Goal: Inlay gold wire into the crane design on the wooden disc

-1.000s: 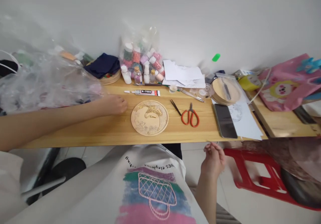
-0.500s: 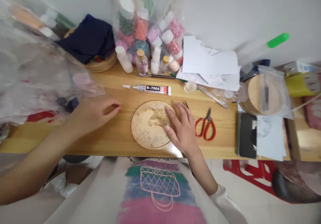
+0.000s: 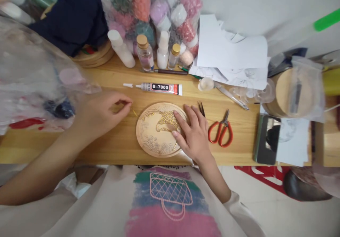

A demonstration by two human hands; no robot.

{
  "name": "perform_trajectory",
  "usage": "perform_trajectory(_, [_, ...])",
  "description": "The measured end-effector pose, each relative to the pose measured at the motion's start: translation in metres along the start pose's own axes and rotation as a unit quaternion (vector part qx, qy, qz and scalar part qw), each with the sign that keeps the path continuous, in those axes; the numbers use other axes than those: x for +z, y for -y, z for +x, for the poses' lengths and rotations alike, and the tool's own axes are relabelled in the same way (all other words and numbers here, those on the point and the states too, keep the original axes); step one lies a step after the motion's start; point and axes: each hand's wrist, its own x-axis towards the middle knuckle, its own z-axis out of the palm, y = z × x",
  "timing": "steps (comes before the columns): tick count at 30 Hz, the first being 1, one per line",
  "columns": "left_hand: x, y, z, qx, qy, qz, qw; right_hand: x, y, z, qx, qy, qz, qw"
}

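A round wooden disc point(image 3: 155, 134) carved with a bird and waves lies on the wooden table point(image 3: 119, 148) in front of me. My right hand point(image 3: 192, 134) rests flat on the disc's right side, fingers stretched out over the gilded bird. My left hand point(image 3: 102, 115) lies on the table left of the disc, thumb and forefinger pinched on a thin gold strand point(image 3: 134, 112) beside the disc's rim. A tube of B-7000 glue point(image 3: 156, 87) lies just behind the disc.
Black tweezers point(image 3: 201, 108) and red-handled scissors point(image 3: 221, 132) lie right of the disc. A phone point(image 3: 267, 139), papers point(image 3: 233, 53), a bag of bead jars point(image 3: 154, 14) and small bottles point(image 3: 145, 52) line the back. A crinkled plastic bag point(image 3: 29, 81) fills the left.
My right hand came up from below the table edge and settled on the disc. My left hand closed into a pinch near the disc. The camera moved closer to the table.
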Motion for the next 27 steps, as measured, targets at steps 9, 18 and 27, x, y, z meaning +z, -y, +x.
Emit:
perform_trajectory(9, [0.003, -0.028, -0.010, 0.174, -0.002, 0.136, 0.975, -0.021, 0.004, -0.008, 0.035, -0.184, 0.201, 0.962])
perform_trajectory(18, [0.031, -0.086, -0.016, 0.232, -0.013, 0.087, 0.969, -0.040, 0.028, -0.009, 0.006, -0.079, 0.199, 0.977])
perform_trajectory(27, [0.040, -0.088, -0.019, 0.210, -0.024, 0.034, 0.977, -0.036, 0.024, -0.022, 0.050, -0.113, 0.195, 0.973])
